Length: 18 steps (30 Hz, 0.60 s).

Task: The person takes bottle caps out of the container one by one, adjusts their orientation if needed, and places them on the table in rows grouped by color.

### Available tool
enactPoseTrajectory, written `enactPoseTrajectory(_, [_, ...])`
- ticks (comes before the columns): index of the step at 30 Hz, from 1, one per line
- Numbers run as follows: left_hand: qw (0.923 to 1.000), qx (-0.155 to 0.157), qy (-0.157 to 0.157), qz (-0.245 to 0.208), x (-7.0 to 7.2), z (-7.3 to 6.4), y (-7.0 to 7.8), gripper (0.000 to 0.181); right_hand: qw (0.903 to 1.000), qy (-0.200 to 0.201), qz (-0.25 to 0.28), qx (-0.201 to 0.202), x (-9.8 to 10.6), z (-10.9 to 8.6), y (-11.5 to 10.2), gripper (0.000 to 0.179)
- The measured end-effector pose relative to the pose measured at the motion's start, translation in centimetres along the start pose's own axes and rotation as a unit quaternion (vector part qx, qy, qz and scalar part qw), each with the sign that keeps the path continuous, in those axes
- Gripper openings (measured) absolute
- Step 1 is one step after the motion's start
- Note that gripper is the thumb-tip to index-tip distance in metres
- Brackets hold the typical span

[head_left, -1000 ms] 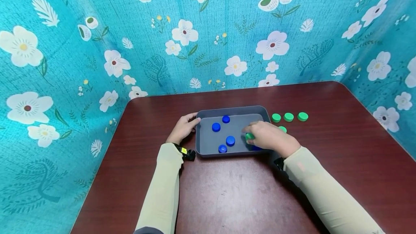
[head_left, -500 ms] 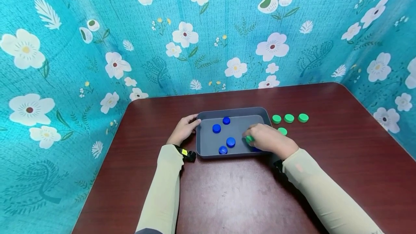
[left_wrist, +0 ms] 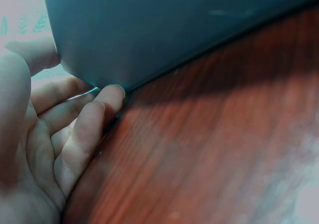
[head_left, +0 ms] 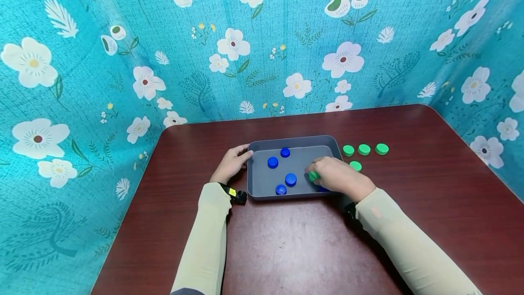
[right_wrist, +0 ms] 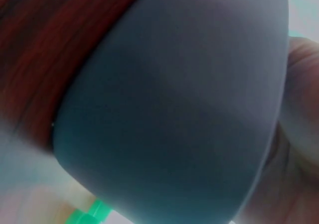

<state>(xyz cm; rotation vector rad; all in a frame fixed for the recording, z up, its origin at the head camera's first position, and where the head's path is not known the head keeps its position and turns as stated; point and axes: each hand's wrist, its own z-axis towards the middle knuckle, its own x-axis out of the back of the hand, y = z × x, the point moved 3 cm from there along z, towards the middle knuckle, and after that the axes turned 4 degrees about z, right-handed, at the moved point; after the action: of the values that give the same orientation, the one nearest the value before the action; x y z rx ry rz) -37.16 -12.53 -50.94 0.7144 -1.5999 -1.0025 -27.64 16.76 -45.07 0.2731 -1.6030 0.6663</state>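
Note:
A grey rectangular tray (head_left: pixel 266 181) stands on the table with several blue bottle caps (head_left: pixel 272 162) spread over its floor. My left hand (head_left: pixel 231 165) grips the tray's left side, thumb at the rim. In the left wrist view the fingers (left_wrist: pixel 82 129) bend against the outer wall and lower edge. Over the tray's right half, my right hand (head_left: pixel 337 174) pinches a green bottle cap (head_left: pixel 314 176) close above the floor. One blue cap (head_left: pixel 323 189) is partly covered by that hand. In the right wrist view the tray wall (right_wrist: pixel 174 104) hides most of the hand.
Several green bottle caps (head_left: pixel 364 150) lie on the brown table (head_left: pixel 282 245) right of the tray, one (head_left: pixel 355 165) close to the right hand. A blue flowered curtain (head_left: pixel 262 58) hangs behind the table and along its left and right sides.
The right hand's fingers have drawn in slightly around the green cap, and its wrist has shifted a little left. The left hand and the tray have stayed in place.

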Motion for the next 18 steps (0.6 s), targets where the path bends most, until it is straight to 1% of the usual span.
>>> enactPoseTrajectory(9, [1.0000, -0.002, 0.000, 0.005, -0.1, 0.1, 0.0, 0.043, 0.9999, 0.009, 0.004, -0.005, 0.4, -0.3, 0.0, 0.027])
enactPoseTrajectory(15, [1.0000, 0.000, 0.001, 0.009, 0.0, 0.2, 0.0, 0.043, 0.9993, 0.032, 0.014, 0.012, 1.1, -0.7, 0.0, 0.026])
enactPoseTrajectory(18, [1.0000, 0.000, -0.001, 0.007, 0.0, 0.2, -0.1, 0.044, 0.9991, 0.039, 0.015, 0.012, 1.4, -0.9, 0.1, 0.026])
